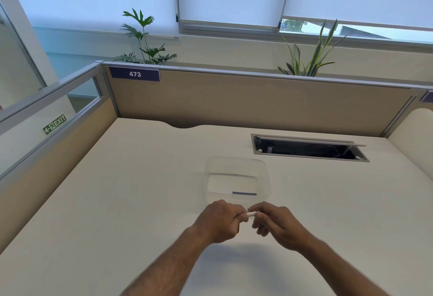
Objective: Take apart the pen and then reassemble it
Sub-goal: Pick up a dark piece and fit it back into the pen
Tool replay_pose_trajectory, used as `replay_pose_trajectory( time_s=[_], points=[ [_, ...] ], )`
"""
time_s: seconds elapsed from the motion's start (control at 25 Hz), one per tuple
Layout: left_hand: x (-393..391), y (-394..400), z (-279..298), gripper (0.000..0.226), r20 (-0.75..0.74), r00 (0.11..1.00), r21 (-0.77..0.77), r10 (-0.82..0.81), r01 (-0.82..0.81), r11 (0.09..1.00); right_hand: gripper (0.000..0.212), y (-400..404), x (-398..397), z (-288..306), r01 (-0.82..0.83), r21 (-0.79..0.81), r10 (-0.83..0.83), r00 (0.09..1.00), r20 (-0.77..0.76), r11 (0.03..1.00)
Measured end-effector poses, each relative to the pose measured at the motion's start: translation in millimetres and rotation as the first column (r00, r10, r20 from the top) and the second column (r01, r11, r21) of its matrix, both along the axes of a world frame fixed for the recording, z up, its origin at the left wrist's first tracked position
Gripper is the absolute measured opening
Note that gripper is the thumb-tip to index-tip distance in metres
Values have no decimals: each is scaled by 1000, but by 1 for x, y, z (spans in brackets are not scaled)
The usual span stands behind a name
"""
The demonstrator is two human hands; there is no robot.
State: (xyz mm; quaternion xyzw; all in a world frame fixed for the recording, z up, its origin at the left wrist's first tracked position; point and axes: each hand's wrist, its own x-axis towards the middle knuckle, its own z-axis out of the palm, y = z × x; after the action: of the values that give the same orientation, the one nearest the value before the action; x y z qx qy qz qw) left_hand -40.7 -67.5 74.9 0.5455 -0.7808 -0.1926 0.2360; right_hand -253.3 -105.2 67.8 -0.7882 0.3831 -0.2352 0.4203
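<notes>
A white pen (250, 214) is held level between both hands just above the desk. My left hand (220, 220) is closed around its left part, so most of the barrel is hidden. My right hand (274, 222) pinches the right end with its fingertips. Only a short white stretch of the pen shows between the hands. A thin dark blue rod (244, 193), like a refill, lies inside the clear plastic container (208, 178) just beyond the hands.
The cream desk (117, 202) has an open cable tray (309, 148) at the back right. Beige partition walls (234, 99) close the back and left sides. Two plants stand behind the partition.
</notes>
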Motion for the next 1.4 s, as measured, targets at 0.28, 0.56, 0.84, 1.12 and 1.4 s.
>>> replay_pose_trajectory(
  time_s=[0.28, 0.56, 0.84, 1.12, 1.4],
  points=[
    [3, -3, 1, 24, -70, 994, 168, -80, 91, 982, 28, 8, 5, -1, -5, -67, 4, 1000, -18, 998],
    [0, -1, -6, 22, -15, 1000, -123, -20, 18, 992, 38, 11, 13, 0, 107, 152, -121, 989, 84, 983],
    [0, -3, 2, 22, 24, 1000, -184, -8, 12, 983, 61, 1, 10, 6, 96, 219, -102, 995, 16, 971],
    [3, -2, 10, 21, -99, 995, 73, -18, 25, 997, 16, 3, -3, -2, 33, -276, -65, 992, -107, 961],
    [1, -1, 11, 32, -177, 981, 339, -84, 141, 930, 31, 10, 4, 1, 27, -515, -86, 992, -90, 857]
  ],
)
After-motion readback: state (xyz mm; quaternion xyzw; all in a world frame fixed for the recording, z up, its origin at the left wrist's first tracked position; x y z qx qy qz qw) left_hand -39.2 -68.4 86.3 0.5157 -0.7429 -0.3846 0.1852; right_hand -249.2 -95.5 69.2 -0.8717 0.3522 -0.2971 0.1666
